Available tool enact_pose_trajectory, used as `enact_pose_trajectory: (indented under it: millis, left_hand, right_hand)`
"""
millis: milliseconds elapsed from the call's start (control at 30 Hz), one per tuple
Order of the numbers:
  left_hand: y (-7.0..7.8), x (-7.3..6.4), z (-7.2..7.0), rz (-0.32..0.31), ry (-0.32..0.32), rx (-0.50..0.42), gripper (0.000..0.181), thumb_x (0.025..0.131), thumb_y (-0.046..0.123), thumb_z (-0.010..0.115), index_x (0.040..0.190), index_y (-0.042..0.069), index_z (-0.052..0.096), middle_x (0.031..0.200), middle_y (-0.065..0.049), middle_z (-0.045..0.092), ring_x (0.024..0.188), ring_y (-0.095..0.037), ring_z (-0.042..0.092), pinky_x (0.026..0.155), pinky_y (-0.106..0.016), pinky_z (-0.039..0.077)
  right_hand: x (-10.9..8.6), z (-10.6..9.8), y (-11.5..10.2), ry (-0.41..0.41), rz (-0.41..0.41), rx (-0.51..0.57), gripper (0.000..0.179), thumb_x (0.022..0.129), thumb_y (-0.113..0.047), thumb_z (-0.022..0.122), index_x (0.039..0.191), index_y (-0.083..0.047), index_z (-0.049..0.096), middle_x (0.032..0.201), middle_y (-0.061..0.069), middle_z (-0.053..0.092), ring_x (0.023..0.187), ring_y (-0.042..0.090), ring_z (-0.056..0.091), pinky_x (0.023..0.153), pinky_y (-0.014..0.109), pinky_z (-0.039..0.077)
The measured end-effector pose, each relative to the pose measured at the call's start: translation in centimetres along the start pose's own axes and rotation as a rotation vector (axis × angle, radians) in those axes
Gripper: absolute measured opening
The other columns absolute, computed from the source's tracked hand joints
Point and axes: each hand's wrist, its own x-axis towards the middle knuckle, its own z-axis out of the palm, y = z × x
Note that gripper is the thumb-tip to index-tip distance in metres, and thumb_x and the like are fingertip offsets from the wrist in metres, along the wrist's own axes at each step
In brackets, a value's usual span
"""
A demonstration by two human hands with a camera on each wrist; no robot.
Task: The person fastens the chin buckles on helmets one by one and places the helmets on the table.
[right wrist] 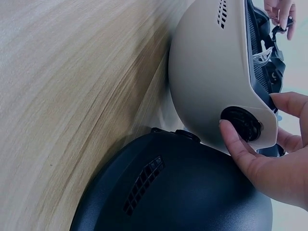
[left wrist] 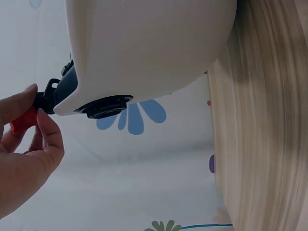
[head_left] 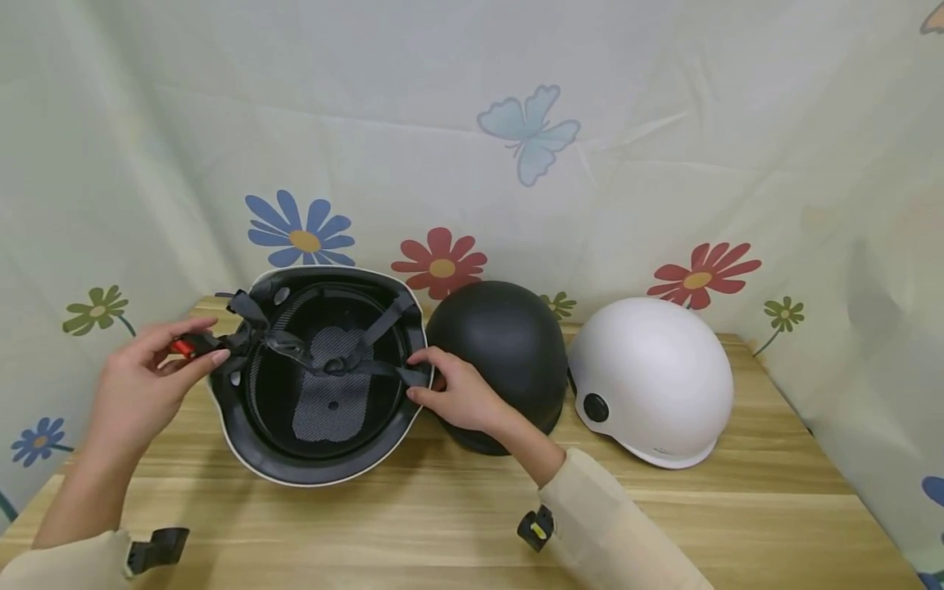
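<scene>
An upturned white helmet [head_left: 310, 479] lies at the left of the table, its black padded inside and dark chin straps [head_left: 379, 324] facing up. My left hand [head_left: 136, 381] pinches the red and black buckle [head_left: 184, 346] at the helmet's left rim; the left wrist view shows the buckle's red part [left wrist: 24, 121] between thumb and fingers. At the opposite rim my right hand [head_left: 465, 389] grips the edge. In the right wrist view its thumb and fingers straddle that rim, one finger touching the round black side disc [right wrist: 240, 123].
Directly right of the held helmet stands a black helmet [head_left: 501, 360], dome up. Beyond it sits a second white helmet [head_left: 656, 377], also dome up. All rest on a wooden table [head_left: 457, 524]. A flower-printed cloth [head_left: 413, 147] hangs behind.
</scene>
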Motion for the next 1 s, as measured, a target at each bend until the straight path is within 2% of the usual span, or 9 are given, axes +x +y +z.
enact_pose_trajectory:
  millis: [167, 267, 467, 600, 767, 1000]
  left_hand:
    - [0.0, 0.0, 0.1, -0.032, 0.011, -0.040, 0.034, 0.078, 0.004, 0.071, 0.110, 0.012, 0.061, 0.093, 0.018, 0.054, 0.081, 0.007, 0.053, 0.068, -0.003, 0.041]
    - [0.0, 0.0, 0.3, -0.046, 0.017, -0.016, 0.029, 0.079, 0.007, 0.071, 0.106, 0.010, 0.060, 0.094, 0.019, 0.053, 0.081, 0.008, 0.052, 0.068, -0.003, 0.041]
    - [0.0, 0.0, 0.4, -0.043, 0.042, -0.023, 0.028, 0.081, 0.011, 0.070, 0.107, 0.007, 0.063, 0.090, 0.019, 0.056, 0.080, 0.005, 0.053, 0.068, -0.003, 0.040]
    - [-0.2, -0.1, 0.5, 0.022, 0.063, 0.042, 0.032, 0.081, 0.011, 0.070, 0.111, 0.002, 0.063, 0.087, 0.018, 0.054, 0.079, 0.007, 0.052, 0.067, -0.003, 0.040]
    - [-0.6, 0.1, 0.7, 0.106, 0.074, 0.098, 0.034, 0.078, 0.004, 0.071, 0.111, -0.001, 0.063, 0.093, 0.021, 0.050, 0.089, 0.005, 0.046, 0.071, -0.001, 0.037]
    - [-1.3, 0.0, 1.0, 0.125, 0.032, 0.072, 0.036, 0.077, -0.004, 0.069, 0.112, -0.005, 0.061, 0.100, 0.018, 0.048, 0.093, 0.006, 0.046, 0.072, -0.002, 0.039]
  right_hand:
    - [0.1, 0.0, 0.0, -0.002, -0.004, 0.002, 0.035, 0.085, -0.012, 0.064, 0.117, -0.006, 0.053, 0.078, 0.003, 0.052, 0.063, 0.017, 0.053, 0.056, 0.021, 0.042]
    - [0.1, 0.0, 0.1, -0.004, -0.003, -0.001, 0.035, 0.085, -0.012, 0.064, 0.118, -0.006, 0.053, 0.078, 0.003, 0.052, 0.063, 0.017, 0.053, 0.056, 0.021, 0.042]
    - [0.0, -0.1, 0.1, -0.008, 0.000, -0.002, 0.035, 0.085, -0.013, 0.064, 0.118, -0.007, 0.053, 0.078, 0.003, 0.052, 0.062, 0.014, 0.052, 0.056, 0.021, 0.042]
    - [0.1, -0.1, 0.1, -0.009, -0.005, -0.003, 0.036, 0.085, -0.013, 0.064, 0.118, -0.007, 0.053, 0.079, 0.003, 0.052, 0.062, 0.013, 0.052, 0.057, 0.021, 0.042]
    - [0.1, 0.0, 0.3, -0.009, -0.009, 0.001, 0.035, 0.085, -0.014, 0.064, 0.118, -0.007, 0.053, 0.082, 0.003, 0.052, 0.064, 0.013, 0.053, 0.058, 0.021, 0.043]
    - [0.1, 0.0, 0.3, -0.009, -0.006, 0.008, 0.036, 0.086, -0.014, 0.064, 0.119, -0.008, 0.053, 0.086, 0.003, 0.053, 0.066, 0.013, 0.055, 0.059, 0.021, 0.044]
